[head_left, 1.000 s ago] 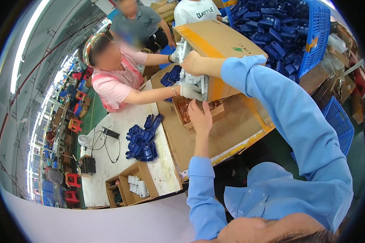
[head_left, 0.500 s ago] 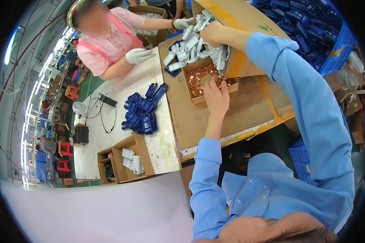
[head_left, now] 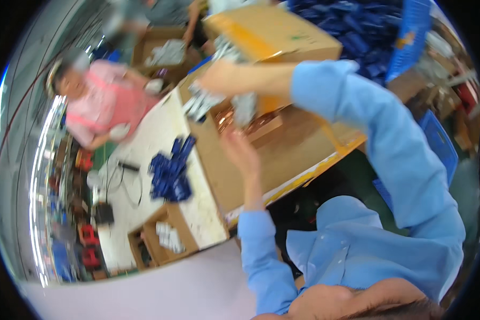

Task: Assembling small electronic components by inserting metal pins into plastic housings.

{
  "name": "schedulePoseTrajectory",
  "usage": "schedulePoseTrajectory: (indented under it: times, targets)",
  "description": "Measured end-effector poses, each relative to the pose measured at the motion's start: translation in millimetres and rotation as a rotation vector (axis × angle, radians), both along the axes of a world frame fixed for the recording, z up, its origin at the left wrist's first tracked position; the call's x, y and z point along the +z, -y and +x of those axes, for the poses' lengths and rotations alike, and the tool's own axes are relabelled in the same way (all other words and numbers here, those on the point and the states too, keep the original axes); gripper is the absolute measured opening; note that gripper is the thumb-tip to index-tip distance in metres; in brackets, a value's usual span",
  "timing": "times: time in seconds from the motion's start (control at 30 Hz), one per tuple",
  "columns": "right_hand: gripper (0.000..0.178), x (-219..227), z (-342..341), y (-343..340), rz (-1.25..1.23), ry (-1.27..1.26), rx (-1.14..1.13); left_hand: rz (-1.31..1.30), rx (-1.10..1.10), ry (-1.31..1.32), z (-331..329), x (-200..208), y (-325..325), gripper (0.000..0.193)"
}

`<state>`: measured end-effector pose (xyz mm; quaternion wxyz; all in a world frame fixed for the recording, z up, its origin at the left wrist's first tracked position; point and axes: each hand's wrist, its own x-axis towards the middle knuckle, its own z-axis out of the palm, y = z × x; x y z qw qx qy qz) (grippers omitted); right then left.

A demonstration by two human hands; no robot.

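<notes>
My right hand (head_left: 218, 78) reaches over the heap of white plastic parts (head_left: 198, 104) in front of a cardboard carton (head_left: 282, 45) on its side. Its fingers are smeared by motion, so any grip is unclear. My left hand (head_left: 242, 153) is at the near edge of a small cardboard box (head_left: 267, 131) holding shiny copper-coloured pieces (head_left: 225, 120). Those fingers are blurred too. A pale grey-white part (head_left: 245, 109) shows over that box, just beyond my left fingertips; whether a hand touches it, I cannot tell.
Blue plastic parts (head_left: 170, 170) lie piled on the white table (head_left: 205, 216). A divided cardboard box (head_left: 188, 226) with white parts stands nearer. A co-worker in pink (head_left: 109, 98) stands across the table. A blue crate (head_left: 410, 42) full of blue parts is at far right.
The view has shifted. My right hand has come left out of the carton's mouth to the heap's near side. The co-worker's gloved hand has drawn back from the white parts.
</notes>
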<state>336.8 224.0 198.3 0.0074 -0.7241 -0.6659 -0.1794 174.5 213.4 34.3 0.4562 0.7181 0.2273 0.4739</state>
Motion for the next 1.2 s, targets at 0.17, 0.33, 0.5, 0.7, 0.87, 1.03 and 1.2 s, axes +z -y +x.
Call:
schedulePoseTrajectory:
  times: [0.17,0.33,0.5,0.7,0.87,1.03,1.2]
  targets:
    - [0.022,-35,-18,-15,0.365,0.096,0.154,-0.361,0.024,0.077,-34,15,8,0.047]
    - [0.026,-62,-93,41,0.238,-0.339,0.217,-0.135,0.081,-0.083,-70,-23,4,0.052]
    - [0.043,-148,-123,96,0.203,-0.926,0.223,-0.466,0.006,0.018,-105,-31,21,0.057]
    - [0.044,-211,-125,134,0.204,-1.234,-0.059,-0.345,0.11,-0.279,-107,-86,16,0.045]
    - [0.042,-225,-158,127,0.391,-1.059,-0.022,-0.087,0.159,-0.32,-148,-103,-9,0.031]
    - [0.047,-232,-159,113,0.456,-1.019,-0.076,-0.128,0.233,-0.376,-152,-77,-17,0.033]
    - [0.049,-225,-147,94,0.475,-0.933,-0.073,-0.52,0.15,-0.17,-161,-59,-18,0.022]
